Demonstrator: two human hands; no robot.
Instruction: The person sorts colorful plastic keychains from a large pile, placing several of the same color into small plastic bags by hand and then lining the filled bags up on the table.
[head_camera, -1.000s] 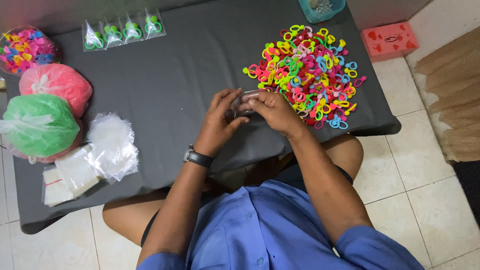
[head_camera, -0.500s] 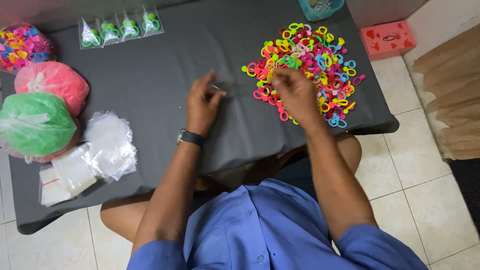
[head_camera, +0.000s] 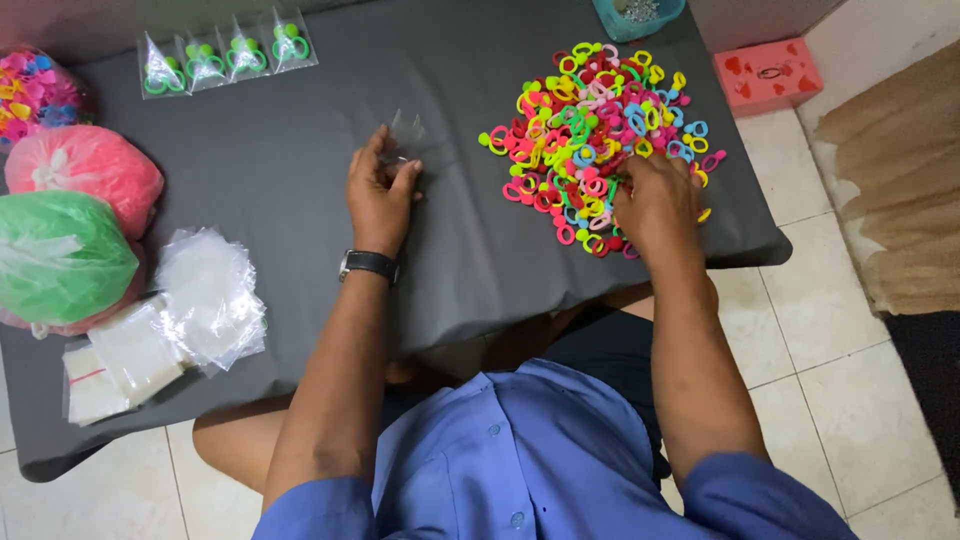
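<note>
Four clear packets top-left; left hand pinches clear bag; right hand fingers in ring pile.

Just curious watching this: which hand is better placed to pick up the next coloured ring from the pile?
The right hand, probably: it rests on the pile of coloured rings, while the left hand holds a small clear bag away from it.

1. A low bench covered with dark grey cloth stands on a pale tiled floor.
2. A heap of small bright plastic rings in pink, yellow, green and blue lies at its right.
3. Four small clear packets holding green rings lie in a row at the far edge.
4. At the left lie a pink-filled plastic bag, a green-filled plastic bag and a stack of empty clear plastic bags.
</note>
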